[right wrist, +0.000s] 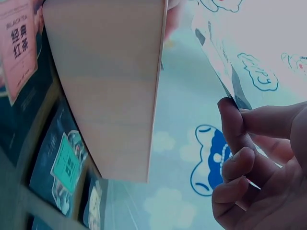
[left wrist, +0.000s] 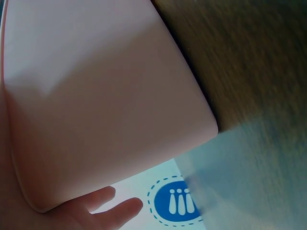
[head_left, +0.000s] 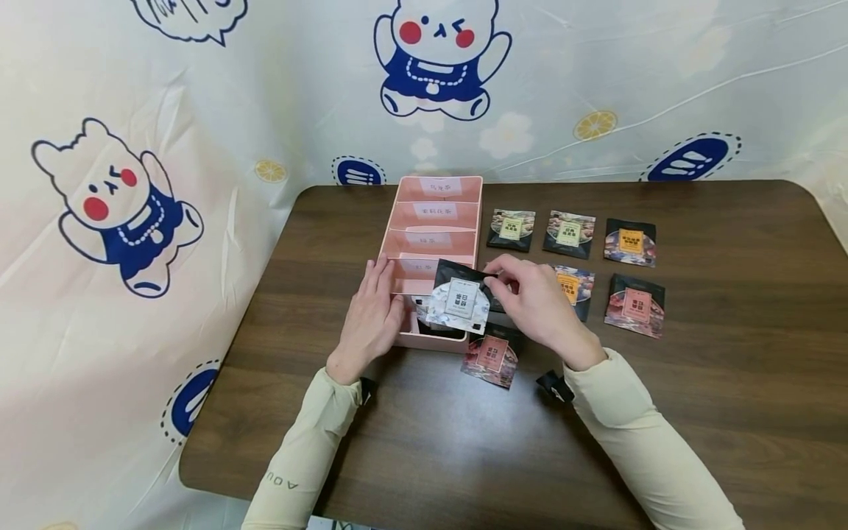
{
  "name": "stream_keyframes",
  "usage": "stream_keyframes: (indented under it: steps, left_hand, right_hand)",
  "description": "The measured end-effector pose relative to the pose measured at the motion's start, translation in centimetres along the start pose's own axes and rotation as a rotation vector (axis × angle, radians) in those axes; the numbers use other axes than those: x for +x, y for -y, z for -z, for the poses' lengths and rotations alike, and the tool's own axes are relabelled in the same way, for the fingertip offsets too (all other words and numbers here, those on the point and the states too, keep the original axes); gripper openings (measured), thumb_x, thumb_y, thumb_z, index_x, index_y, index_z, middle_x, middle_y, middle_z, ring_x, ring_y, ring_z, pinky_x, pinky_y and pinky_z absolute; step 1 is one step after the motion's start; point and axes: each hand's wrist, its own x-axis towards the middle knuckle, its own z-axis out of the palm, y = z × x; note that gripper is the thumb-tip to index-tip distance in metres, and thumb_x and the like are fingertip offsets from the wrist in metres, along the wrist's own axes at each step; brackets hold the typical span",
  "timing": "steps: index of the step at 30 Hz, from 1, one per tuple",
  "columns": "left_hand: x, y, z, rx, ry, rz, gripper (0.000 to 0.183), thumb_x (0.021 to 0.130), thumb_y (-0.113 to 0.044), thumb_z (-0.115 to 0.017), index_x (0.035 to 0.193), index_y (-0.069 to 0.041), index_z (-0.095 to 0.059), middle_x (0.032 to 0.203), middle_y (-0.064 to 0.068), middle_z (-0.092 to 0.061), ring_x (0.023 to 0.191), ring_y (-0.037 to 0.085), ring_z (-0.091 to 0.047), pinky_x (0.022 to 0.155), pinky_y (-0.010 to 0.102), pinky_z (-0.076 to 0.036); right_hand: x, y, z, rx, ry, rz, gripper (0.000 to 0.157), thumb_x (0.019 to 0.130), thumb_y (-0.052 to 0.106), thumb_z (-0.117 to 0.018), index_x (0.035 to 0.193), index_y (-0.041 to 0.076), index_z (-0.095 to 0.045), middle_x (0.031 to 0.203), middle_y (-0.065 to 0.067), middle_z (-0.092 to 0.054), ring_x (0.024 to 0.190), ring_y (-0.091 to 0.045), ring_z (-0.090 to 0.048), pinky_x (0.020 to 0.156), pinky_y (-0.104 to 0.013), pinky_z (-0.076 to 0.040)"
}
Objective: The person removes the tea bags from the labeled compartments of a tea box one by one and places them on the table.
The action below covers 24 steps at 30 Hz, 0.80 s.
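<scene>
My right hand [head_left: 533,298] pinches the top corner of a black-and-white tea sachet [head_left: 461,298] between thumb and fingers. The sachet is tilted over the near end of a pink divided box [head_left: 433,341]. From the right wrist, the tea sachet [right wrist: 218,57] appears nearly edge-on. My left hand [head_left: 371,316] holds the box's left wall near its front corner, the thumb at the rim and fingers along the outside. The left wrist view has the box's front wall [left wrist: 110,105] and two fingers [left wrist: 122,213] beyond its corner. Inside the nearest compartment, a partly hidden sachet [head_left: 440,329] lies.
Right of the box lie black sachets with green labels [head_left: 568,233], orange labels [head_left: 631,241] and red labels [head_left: 636,305]. Another red-labelled sachet [head_left: 492,355] sits by the box's front right corner. Paper labels [head_left: 435,212] mark the dividers. A printed curtain [head_left: 550,88] hangs behind the brown table [head_left: 729,368].
</scene>
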Motion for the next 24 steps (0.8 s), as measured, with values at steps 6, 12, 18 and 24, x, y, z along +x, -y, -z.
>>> stream_keyframes:
  steps: [6,12,18,24]
  left_hand:
    - [0.0,0.0,-0.1,-0.001,-0.012,0.001,0.058,0.096,-0.026,-0.039,0.151,-0.006,-0.030,0.161,0.007,-0.021,0.150,0.029,-0.014,0.110,0.058,-0.031]
    - [0.0,0.0,-0.2,-0.003,-0.023,-0.011,0.057,0.097,-0.025,-0.038,0.150,-0.006,-0.031,0.161,0.008,-0.021,0.150,0.028,-0.014,0.111,0.056,-0.031]
    - [0.0,0.1,-0.2,-0.001,-0.018,-0.011,0.058,0.096,-0.026,-0.039,0.150,-0.005,-0.031,0.161,0.009,-0.021,0.150,0.030,-0.014,0.111,0.056,-0.030]
    - [0.0,0.1,-0.1,-0.006,-0.013,-0.004,0.058,0.096,-0.027,-0.040,0.150,-0.006,-0.031,0.161,0.008,-0.021,0.150,0.029,-0.014,0.110,0.058,-0.031]
  right_hand:
    - [-0.3,-0.8,0.8,-0.010,-0.005,-0.030,0.016,0.096,0.016,-0.057,0.105,0.010,-0.069,0.080,-0.007,-0.071,0.057,-0.015,-0.048,0.057,-0.029,-0.037]
    - [-0.7,-1.7,1.8,-0.031,-0.017,-0.046,0.016,0.096,0.015,-0.057,0.105,0.010,-0.069,0.083,-0.006,-0.072,0.058,-0.016,-0.050,0.055,-0.028,-0.038]
    - [-1.4,-2.7,2.9,-0.081,-0.042,-0.063,0.014,0.095,0.014,-0.059,0.103,0.009,-0.069,0.082,-0.007,-0.071,0.064,-0.018,-0.053,0.059,-0.030,-0.040]
    - [-2.3,-3.6,4.1,-0.130,-0.047,-0.090,0.013,0.094,0.014,-0.059,0.102,0.008,-0.069,0.083,-0.009,-0.071,0.065,-0.019,-0.054,0.059,-0.030,-0.039]
